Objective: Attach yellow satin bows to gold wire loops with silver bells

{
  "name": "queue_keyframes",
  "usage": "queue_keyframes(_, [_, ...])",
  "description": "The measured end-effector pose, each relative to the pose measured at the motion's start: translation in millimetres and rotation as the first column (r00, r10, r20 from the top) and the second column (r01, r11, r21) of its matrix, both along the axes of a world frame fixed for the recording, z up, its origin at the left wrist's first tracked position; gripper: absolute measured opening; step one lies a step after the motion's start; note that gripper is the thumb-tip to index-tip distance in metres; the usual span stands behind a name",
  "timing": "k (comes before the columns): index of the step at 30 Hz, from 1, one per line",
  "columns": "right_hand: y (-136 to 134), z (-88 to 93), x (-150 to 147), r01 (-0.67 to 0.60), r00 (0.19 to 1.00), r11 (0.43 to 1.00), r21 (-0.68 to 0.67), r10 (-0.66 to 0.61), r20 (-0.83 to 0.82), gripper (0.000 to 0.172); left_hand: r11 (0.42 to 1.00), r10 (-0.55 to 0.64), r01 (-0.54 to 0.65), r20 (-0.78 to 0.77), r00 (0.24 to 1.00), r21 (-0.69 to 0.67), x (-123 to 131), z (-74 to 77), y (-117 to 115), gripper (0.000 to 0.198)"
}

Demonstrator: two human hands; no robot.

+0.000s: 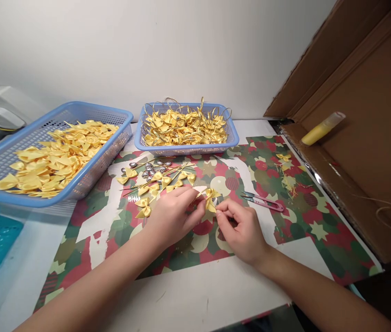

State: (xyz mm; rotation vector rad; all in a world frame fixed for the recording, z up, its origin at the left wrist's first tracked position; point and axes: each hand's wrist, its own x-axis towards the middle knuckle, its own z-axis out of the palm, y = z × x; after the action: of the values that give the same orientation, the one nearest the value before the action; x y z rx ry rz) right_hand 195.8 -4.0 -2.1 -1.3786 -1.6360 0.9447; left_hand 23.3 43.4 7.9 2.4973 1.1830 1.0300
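Note:
A yellow satin ribbon bow (pixel 210 201) is held between my two hands above the patterned sheet. My left hand (pixel 176 214) is closed at the bow's left side, where a bit of gold cord shows by the fingertips. My right hand (pixel 242 228) pinches the bow's lower right tip between thumb and finger. Left of the held bow lie several loose yellow bows (pixel 144 208), gold cords (pixel 178 171) and small silver bells (pixel 150 173). A pair of thread snips (pixel 263 201) with a pink handle rests just beyond my right hand.
A blue basket (pixel 88 188) of yellow bows stands at the left; another blue basket (pixel 188 150) at the back holds bows with gold cords. Teal baskets (pixel 0 249) sit at the left edge. Cardboard (pixel 364 152) borders the right, with a yellow tube (pixel 322 130) and thread scraps nearby.

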Motion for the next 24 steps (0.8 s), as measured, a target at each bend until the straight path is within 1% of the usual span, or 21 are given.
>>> queue_keyframes(7, [-0.4, -1.5, -1.1, 0.002, 1.0, 1.0, 0.015, -0.001, -0.019, 0.015, 0.994, 0.012, -0.018, 0.056, 0.998, 0.111, 2.5, -9.9, -2.6, 0.024])
queue_keyframes(10, [-1.2, -2.3, -2.1, 0.002, 1.0, 1.0, 0.02, -0.002, -0.022, 0.015, 0.993, 0.012, -0.019, 0.063, 0.998, 0.114, 3.2, -10.3, -4.6, 0.025])
queue_keyframes(15, [-1.3, -4.9, -3.5, 0.008, 1.0, 1.0, 0.018, -0.007, -0.02, 0.016, 0.997, 0.013, -0.019, 0.078, 0.997, 0.08, 4.3, -9.9, -6.4, 0.027])
queue_keyframes(18, [-0.5, -7.2, -3.9, 0.006, 1.0, 1.0, 0.009, -0.006, -0.029, 0.016, 0.999, 0.041, -0.038, 0.124, 0.991, -0.027, 4.1, -8.4, -6.1, 0.026])
queue_keyframes(20, [-0.4, -8.5, -3.9, 0.002, 0.999, 1.0, -0.005, -0.002, -0.035, 0.016, 0.985, 0.062, -0.034, 0.169, 0.984, -0.167, 3.4, -6.1, -5.3, 0.025])
queue_keyframes(22, [-0.7, -9.3, -3.9, 0.0, 0.999, 1.0, -0.015, 0.0, -0.035, 0.016, 0.939, 0.087, -0.008, 0.215, 0.973, -0.343, 2.8, -2.9, -4.0, 0.025])
queue_keyframes(24, [-1.4, -9.7, -3.8, -0.001, 1.0, 1.0, -0.014, 0.0, -0.031, 0.016, 0.854, 0.128, 0.023, 0.253, 0.959, -0.519, 2.3, 0.4, -2.7, 0.025])
